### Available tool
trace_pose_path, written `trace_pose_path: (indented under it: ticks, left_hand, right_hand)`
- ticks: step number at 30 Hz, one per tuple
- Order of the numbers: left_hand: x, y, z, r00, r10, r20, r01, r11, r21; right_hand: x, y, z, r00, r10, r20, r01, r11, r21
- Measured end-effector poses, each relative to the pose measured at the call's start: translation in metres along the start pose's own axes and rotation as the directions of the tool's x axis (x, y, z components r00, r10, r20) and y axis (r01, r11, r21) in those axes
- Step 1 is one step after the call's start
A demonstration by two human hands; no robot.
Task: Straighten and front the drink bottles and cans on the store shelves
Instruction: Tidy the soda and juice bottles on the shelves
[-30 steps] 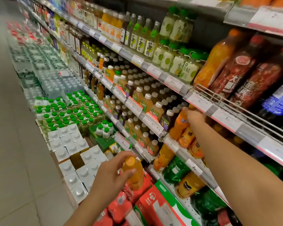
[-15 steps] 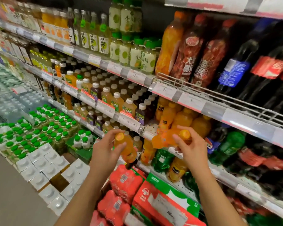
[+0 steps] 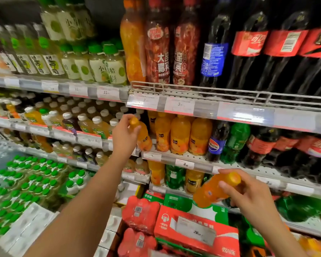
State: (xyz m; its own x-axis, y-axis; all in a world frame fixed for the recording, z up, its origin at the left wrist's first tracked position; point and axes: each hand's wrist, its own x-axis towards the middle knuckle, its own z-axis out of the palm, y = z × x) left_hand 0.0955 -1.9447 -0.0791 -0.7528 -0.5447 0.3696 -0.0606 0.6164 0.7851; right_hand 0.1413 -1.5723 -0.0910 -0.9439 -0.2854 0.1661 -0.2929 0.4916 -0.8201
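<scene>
My left hand (image 3: 125,133) is up at the front edge of the middle shelf (image 3: 185,158), fingers curled round the cap and neck of a small orange bottle (image 3: 144,137), and that bottle is tilted, base toward the shelf lip, top leaning out toward me. It sits at the left end of the row of orange bottles (image 3: 180,135), just beside the first of them, so the gap it wants is straight ahead and a touch right of my grip. Its long axis needs to swing upright before the base can settle flat, I reckon. My right hand (image 3: 248,193) is lower and nearer me, out in front of the shelf below, pinching a second orange bottle (image 3: 211,191) by its cap end; this one lies nearly on its side, cap up to the right, base pointing down-left over the red carton (image 3: 196,229). Neither grip is slack: both are clenched on bottles. The left is far closer to the row, so it looks like the one to place first.
</scene>
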Motion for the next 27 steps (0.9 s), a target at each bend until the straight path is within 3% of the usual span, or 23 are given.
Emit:
trace_pose_path:
  ticks: [8, 18, 23, 25, 27]
  left_hand:
    - [0.054, 0.001, 0.036, 0.996, -0.046, 0.081, 0.036, 0.991, 0.129]
    - [0.085, -0.003, 0.031, 0.894, -0.159, 0.419, 0.152, 0.987, 0.052]
    - [0.079, -0.003, 0.045, 0.892, -0.218, 0.395, 0.2, 0.976, 0.087]
    - [0.074, -0.01, 0.05, 0.926, -0.197, 0.323, 0.156, 0.977, 0.149]
    - [0.062, -0.011, 0.057, 0.969, -0.126, 0.214, 0.107, 0.989, 0.1]
  right_hand:
    - [-0.017, 0.012, -0.025, 0.999, 0.034, -0.019, -0.035, 0.998, -0.056]
    - [-0.02, 0.018, -0.04, 0.998, 0.048, -0.04, -0.053, 0.988, -0.145]
    - [-0.025, 0.013, -0.047, 0.996, 0.082, -0.046, -0.087, 0.989, -0.12]
    - [-0.025, 0.014, -0.053, 0.994, 0.089, -0.058, -0.096, 0.987, -0.129]
    - [-0.027, 0.016, -0.058, 0.994, 0.086, -0.071, -0.096, 0.985, -0.144]
